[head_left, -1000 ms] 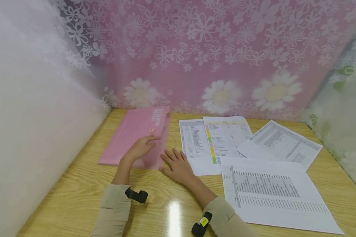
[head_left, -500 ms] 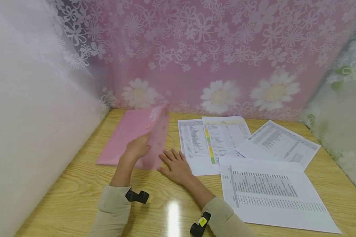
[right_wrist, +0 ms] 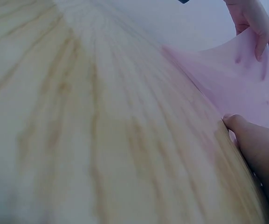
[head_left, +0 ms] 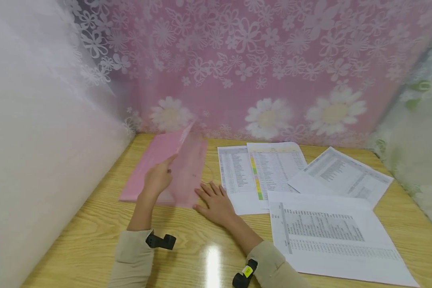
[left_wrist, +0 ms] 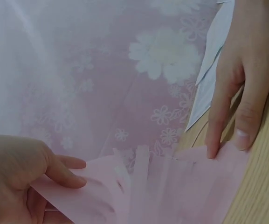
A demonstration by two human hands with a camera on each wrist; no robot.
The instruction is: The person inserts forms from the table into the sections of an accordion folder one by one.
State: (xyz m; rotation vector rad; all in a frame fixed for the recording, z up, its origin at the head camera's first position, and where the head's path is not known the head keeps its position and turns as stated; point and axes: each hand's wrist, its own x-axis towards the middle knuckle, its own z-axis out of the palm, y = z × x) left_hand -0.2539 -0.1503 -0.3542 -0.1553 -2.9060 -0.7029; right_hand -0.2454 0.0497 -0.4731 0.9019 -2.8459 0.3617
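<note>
A pink plastic document envelope (head_left: 155, 164) is laid flat at the far left of the wooden table (head_left: 93, 236), close to the white side wall (head_left: 39, 140) and the pink flowered curtain (head_left: 259, 68). Its translucent flap (head_left: 189, 168) is raised off the body and is pinched by the left hand (head_left: 158, 178), whose fingers and thumb are curled round the flap's edge; in the left wrist view the thumb (left_wrist: 66, 175) is seen pressed on the pink sheet. The right hand (head_left: 214, 202) is laid flat on the table with fingers straight and spread, and its fingertips (left_wrist: 213, 151) are pressed on the near right corner of the envelope, which is held down by them. Nothing is gripped by this hand. Just to the right of the envelope, four printed sheets are spread on the table: two overlapping tables (head_left: 259, 172), one angled sheet (head_left: 345, 174) farther right, and a large sheet (head_left: 331, 236) nearest the person. Beige sleeves (head_left: 133, 260) are worn on both arms.
</note>
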